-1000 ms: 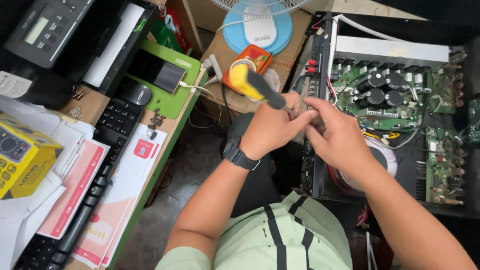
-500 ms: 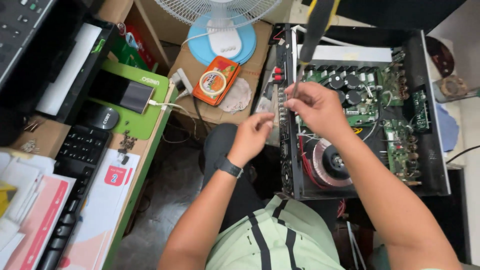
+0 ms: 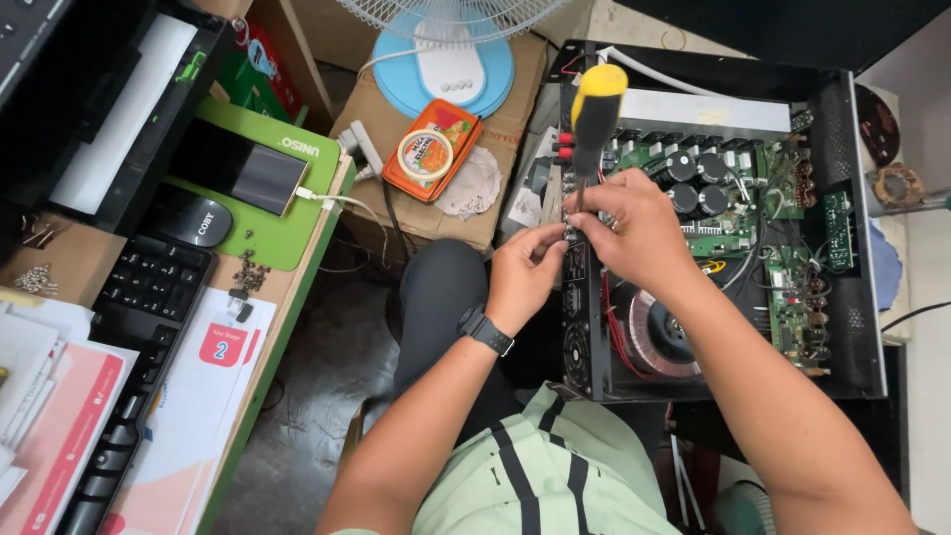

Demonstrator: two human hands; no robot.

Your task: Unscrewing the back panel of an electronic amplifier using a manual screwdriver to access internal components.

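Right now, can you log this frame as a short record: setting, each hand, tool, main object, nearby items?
setting: cluttered repair bench seen from above
right hand: grips screwdriver shaft at the chassis edge
left hand: fingers pinch at the same spot, watch on wrist
tool: yellow-and-black screwdriver, handle up
main object: opened amplifier chassis, circuit boards exposed
nearby: fan base, orange tin, keyboard

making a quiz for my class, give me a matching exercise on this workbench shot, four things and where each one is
Things:
1. screwdriver
2. phone
3. orange tin
4. watch

Places:
A. on the cardboard box by the fan base
B. on the left wrist
C. in the right hand, over the open amplifier's edge
D. on the green pad on the desk, cable plugged in

Pairs: 1-C, 2-D, 3-A, 4-B
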